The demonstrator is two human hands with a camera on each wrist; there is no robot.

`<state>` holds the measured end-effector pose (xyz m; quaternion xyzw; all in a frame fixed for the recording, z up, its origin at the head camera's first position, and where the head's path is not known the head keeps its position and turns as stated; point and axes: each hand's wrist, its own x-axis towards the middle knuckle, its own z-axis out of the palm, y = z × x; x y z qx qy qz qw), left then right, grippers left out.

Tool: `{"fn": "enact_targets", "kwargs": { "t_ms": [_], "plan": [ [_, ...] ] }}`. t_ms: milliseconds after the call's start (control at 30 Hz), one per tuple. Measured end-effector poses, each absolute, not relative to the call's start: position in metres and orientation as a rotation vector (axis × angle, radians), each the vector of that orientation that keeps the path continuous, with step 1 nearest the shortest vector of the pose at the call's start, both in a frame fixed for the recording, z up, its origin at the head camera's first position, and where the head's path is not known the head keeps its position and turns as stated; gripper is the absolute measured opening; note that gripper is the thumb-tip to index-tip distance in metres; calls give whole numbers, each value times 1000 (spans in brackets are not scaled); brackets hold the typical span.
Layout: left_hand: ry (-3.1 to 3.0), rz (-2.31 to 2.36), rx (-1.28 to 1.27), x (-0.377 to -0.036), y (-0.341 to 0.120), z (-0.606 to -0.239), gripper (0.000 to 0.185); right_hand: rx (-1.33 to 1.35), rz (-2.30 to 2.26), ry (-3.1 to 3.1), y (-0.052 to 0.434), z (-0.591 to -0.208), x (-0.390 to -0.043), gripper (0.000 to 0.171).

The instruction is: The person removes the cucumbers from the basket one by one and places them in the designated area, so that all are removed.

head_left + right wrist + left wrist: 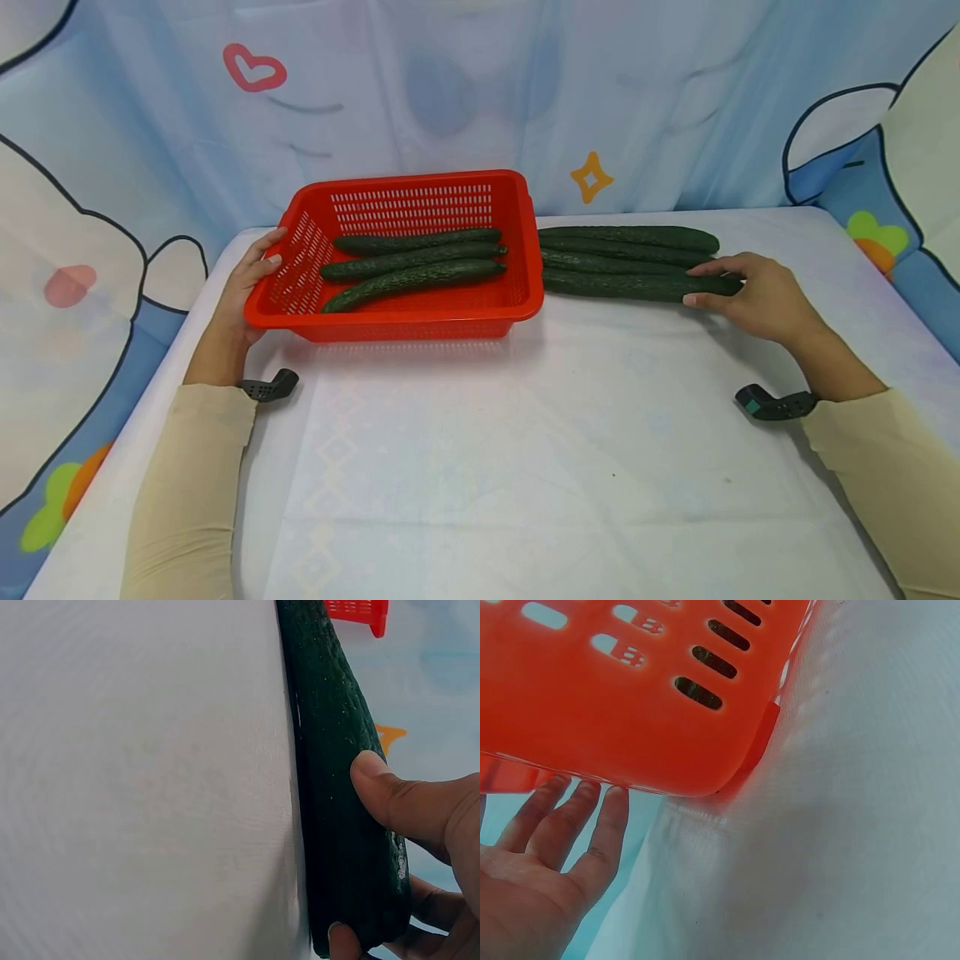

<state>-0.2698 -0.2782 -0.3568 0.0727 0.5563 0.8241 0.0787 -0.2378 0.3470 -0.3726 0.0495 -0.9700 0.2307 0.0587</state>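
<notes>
White cloth-covered table (480, 467), cartoon backdrop (465, 83)

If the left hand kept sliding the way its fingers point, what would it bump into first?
The left hand already touches the red basket at its left wall, so it would press straight into that. The nearest cucumber in the basket lies beyond the wall, though depth is hard to judge.
</notes>
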Motion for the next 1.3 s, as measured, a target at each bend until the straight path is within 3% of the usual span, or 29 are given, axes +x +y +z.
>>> {"fn": "enact_targets", "kwargs": {
  "t_ms": [567, 1100, 1300],
  "plan": [
    [1662, 2476, 208, -270, -277, -356, 46, 86, 673, -3045, 347, -372, -241, 65],
    [1675, 2465, 211, -271, -278, -358, 48, 178, 552, -3098, 341, -363, -237, 50],
    [1670, 2470, 215, -271, -278, -358, 48, 164, 527, -3147, 344, -353, -236, 56]
  ]
}}
